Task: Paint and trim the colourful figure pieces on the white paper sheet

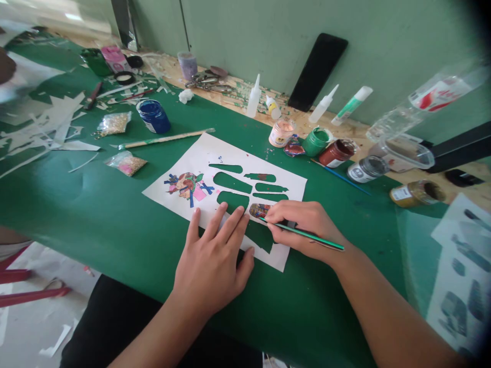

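A white paper sheet (180, 153) with several cut-out openings lies on the green tabletop; the green shows through the openings. A painted patch of pink, blue and brown shapes (187, 188) covers its left part. My left hand (215, 255) rests flat on the sheet's near edge, fingers spread, holding nothing. In my right hand (303, 225) is a thin green paintbrush (307, 235), pinched near its tip. The tip points at a small, dark, multicoloured painted piece (261, 210) at one of the openings. My right fingers partly cover that piece.
Behind the sheet stand open jars of peach (281, 134), green (316, 141) and brown paint (337, 152), with glue bottles (253, 97) by the wall. A blue paint jar (153, 116), a long brush (164, 139), bead bags (128, 163) and paper scraps (57, 122) lie left.
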`<state>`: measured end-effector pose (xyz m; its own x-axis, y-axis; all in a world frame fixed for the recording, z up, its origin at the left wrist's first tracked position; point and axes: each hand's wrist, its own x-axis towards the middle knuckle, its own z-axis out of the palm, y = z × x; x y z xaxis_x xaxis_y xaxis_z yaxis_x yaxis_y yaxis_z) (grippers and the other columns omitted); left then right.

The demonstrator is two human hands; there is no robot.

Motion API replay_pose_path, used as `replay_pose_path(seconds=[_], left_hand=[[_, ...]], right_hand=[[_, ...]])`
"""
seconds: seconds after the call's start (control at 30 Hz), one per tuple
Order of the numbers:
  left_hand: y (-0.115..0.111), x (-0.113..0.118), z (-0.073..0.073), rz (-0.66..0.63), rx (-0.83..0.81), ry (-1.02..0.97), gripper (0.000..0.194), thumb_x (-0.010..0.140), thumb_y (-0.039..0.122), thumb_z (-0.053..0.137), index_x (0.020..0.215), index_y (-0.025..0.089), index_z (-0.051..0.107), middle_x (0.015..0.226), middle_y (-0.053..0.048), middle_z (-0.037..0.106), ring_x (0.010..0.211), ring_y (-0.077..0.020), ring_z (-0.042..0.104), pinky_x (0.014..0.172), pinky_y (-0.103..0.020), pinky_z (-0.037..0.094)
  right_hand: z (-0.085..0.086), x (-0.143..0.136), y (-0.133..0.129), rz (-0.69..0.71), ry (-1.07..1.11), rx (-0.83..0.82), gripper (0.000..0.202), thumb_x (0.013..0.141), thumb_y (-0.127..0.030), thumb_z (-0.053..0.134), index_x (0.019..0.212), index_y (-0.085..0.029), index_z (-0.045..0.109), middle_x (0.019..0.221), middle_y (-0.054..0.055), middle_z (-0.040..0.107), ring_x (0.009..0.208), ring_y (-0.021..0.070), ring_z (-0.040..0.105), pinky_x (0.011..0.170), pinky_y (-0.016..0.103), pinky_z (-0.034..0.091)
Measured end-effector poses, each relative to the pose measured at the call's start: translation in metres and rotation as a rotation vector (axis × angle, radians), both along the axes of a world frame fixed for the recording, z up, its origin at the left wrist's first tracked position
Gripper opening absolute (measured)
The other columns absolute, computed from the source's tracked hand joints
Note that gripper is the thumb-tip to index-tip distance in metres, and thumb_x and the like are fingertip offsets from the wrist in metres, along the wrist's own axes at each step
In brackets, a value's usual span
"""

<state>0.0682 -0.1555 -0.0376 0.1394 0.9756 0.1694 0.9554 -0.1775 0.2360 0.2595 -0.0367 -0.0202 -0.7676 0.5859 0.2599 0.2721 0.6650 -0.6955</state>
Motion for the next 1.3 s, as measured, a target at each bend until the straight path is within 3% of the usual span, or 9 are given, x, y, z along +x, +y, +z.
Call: replay_pose_path(seconds=[0.93, 1.07, 1.2, 1.3], left_hand=[[0.000, 0.000, 0.002, 0.006, -0.012, -0.031, 0.052, 0.101, 0.041, 0.039, 0.148, 0.021, 0.048, 0.156, 0.001, 0.042, 0.148, -0.0330, 0.035, 0.122, -0.064, 0.016], [0.001, 0.000, 0.001, 0.001, -0.005, -0.034, 0.052, 0.101, 0.041, 0.039, 0.148, 0.022, 0.048, 0.156, 0.001, 0.043, 0.147, -0.0334, 0.035, 0.122, -0.064, 0.017], [0.001, -0.001, 0.001, -0.005, -0.012, -0.020, 0.052, 0.101, 0.042, 0.039, 0.148, 0.022, 0.048, 0.156, 0.000, 0.043, 0.147, -0.0337, 0.035, 0.121, -0.065, 0.017], [0.000, -0.001, 0.001, -0.008, -0.009, -0.016, 0.053, 0.101, 0.042, 0.038, 0.148, 0.020, 0.048, 0.157, -0.001, 0.042, 0.148, -0.0335, 0.035, 0.121, -0.065, 0.017]], right_hand=[[-0.002, 0.004, 0.003, 0.017, 0.005, 0.046, 0.016, 0.083, -0.007, 0.062, 0.076, -0.021, 0.064, 0.087, 0.001, 0.074, 0.080, 0.0170, 0.070, 0.076, 0.030, 0.055], [-0.004, 0.005, 0.004, -0.061, 0.026, -0.021, 0.010, 0.082, -0.013, 0.066, 0.076, -0.021, 0.067, 0.085, 0.002, 0.075, 0.077, 0.0166, 0.070, 0.071, 0.028, 0.056], [-0.009, 0.009, 0.008, -0.181, 0.072, -0.180, 0.003, 0.080, -0.017, 0.068, 0.078, -0.019, 0.068, 0.084, 0.003, 0.075, 0.074, 0.0167, 0.070, 0.064, 0.026, 0.055], [-0.016, 0.011, 0.011, -0.192, 0.134, -0.304, 0.004, 0.082, -0.019, 0.068, 0.078, -0.017, 0.068, 0.083, 0.004, 0.073, 0.070, 0.0159, 0.068, 0.059, 0.025, 0.053]])
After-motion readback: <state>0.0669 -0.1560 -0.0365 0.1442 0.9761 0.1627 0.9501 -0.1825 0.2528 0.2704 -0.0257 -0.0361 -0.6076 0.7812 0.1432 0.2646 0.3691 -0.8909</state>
